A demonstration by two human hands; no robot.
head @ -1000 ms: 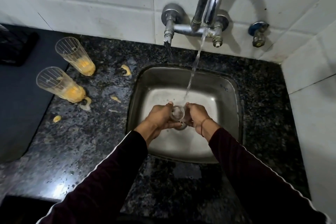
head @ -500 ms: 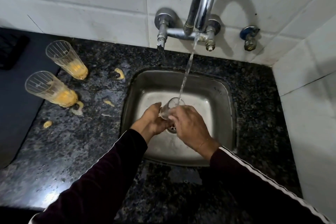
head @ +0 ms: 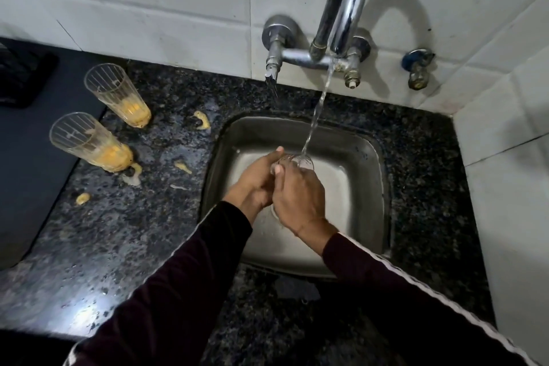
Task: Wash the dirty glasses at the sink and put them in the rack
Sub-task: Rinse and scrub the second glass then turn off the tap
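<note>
At left of frame, two dirty glasses (head: 117, 95) (head: 89, 142) stand unwashed on the worktop (head: 118, 232). Centre, over the sink (head: 365, 157), the left hand (head: 255, 181) and right hand (head: 297, 196) curl their fingers round a third glass (head: 297, 161) under the water (head: 318, 107). No rack shows, so most of the job remains.

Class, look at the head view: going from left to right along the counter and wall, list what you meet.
Near dirty glass → far dirty glass → yellow blob → left tap handle → water stream → blue valve.
</note>
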